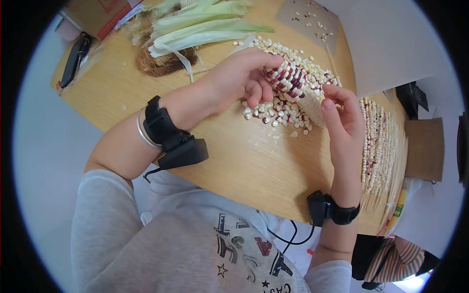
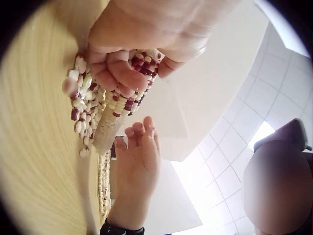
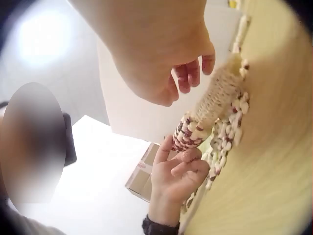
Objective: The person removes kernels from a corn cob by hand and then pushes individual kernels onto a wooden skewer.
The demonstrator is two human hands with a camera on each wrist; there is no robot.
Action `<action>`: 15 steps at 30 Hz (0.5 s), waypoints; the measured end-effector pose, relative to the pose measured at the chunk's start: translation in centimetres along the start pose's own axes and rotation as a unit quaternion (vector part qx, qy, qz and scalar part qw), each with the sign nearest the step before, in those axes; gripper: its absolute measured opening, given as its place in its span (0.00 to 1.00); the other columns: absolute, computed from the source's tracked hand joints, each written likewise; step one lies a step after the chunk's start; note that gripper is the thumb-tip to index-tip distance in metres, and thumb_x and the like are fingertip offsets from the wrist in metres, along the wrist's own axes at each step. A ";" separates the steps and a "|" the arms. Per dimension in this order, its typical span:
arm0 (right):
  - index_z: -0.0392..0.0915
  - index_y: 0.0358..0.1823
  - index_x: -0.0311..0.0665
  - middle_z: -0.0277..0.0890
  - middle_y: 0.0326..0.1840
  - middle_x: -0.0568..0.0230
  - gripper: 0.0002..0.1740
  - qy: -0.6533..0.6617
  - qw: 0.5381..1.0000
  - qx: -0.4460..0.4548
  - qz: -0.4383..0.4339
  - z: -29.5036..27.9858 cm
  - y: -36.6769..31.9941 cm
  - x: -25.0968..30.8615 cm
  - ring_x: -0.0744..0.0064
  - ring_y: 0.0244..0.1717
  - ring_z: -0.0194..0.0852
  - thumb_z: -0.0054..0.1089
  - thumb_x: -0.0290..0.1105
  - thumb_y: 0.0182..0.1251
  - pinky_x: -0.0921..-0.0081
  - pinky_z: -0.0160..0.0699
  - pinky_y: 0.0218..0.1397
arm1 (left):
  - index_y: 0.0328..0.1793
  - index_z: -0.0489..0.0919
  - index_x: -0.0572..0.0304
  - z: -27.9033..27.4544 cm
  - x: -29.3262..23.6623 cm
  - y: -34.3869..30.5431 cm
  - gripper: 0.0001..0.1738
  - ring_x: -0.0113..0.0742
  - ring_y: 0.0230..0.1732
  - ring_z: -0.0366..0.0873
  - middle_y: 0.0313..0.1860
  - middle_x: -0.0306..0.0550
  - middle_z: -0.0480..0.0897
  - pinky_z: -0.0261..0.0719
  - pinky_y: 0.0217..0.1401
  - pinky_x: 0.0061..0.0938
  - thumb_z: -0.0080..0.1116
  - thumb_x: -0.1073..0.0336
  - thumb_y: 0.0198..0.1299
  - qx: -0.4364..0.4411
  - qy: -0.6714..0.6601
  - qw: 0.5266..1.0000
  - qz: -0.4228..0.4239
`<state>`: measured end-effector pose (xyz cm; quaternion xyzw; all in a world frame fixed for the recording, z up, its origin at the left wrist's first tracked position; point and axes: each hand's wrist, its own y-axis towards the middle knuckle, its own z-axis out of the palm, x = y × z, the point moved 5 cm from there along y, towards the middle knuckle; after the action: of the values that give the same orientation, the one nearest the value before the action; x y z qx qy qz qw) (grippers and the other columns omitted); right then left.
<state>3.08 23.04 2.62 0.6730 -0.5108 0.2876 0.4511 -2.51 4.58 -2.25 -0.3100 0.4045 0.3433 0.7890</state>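
A corn cob with red and white kernels is gripped at its upper end by the left hand. Its lower part is bare of kernels. The right hand is beside the bare end, fingers slightly bent; in the right wrist view a gap shows between that hand and the cob. Loose kernels lie on the table under and around the cob.
Green husks and brown silk lie at the table's back left. Strung kernels on thin sticks are at the right, near a brown box. A grey sheet with scattered kernels is at the back.
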 end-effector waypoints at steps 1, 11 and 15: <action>0.77 0.46 0.33 0.72 0.42 0.65 0.15 -0.031 0.999 -0.026 0.003 -0.1 0.1 -0.7 0.74 0.44 0.68 0.59 0.35 0.62 0.75 0.67 0.46 | 0.38 0.78 0.65 0.0 0.0 0.0 0.19 0.27 0.10 0.72 0.20 0.51 0.80 0.70 0.12 0.15 0.49 0.54 0.65 0.000 0.001 1.000 0.002; 0.75 0.51 0.31 0.75 0.44 0.58 0.20 -0.019 0.999 0.027 0.015 1.3 -0.1 -3.1 0.66 0.48 0.72 0.60 0.36 0.62 0.72 0.67 0.55 | 0.48 0.67 0.62 0.8 -0.2 -0.2 0.16 0.31 0.14 0.74 0.25 0.52 0.79 0.71 0.13 0.20 0.51 0.58 0.64 0.011 0.037 0.999 0.027; 0.75 0.49 0.30 0.76 0.44 0.55 0.20 0.008 0.999 0.005 0.049 1.3 -0.6 -3.4 0.64 0.48 0.73 0.63 0.35 0.60 0.72 0.68 0.54 | 0.50 0.66 0.62 1.2 -0.3 -0.3 0.17 0.31 0.14 0.74 0.25 0.52 0.79 0.72 0.14 0.21 0.52 0.58 0.63 0.037 0.063 0.997 0.036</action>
<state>2.44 23.33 -1.05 0.6468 -0.5380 0.3175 0.4375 -1.96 5.24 -1.35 -0.2865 0.4767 0.3362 0.7601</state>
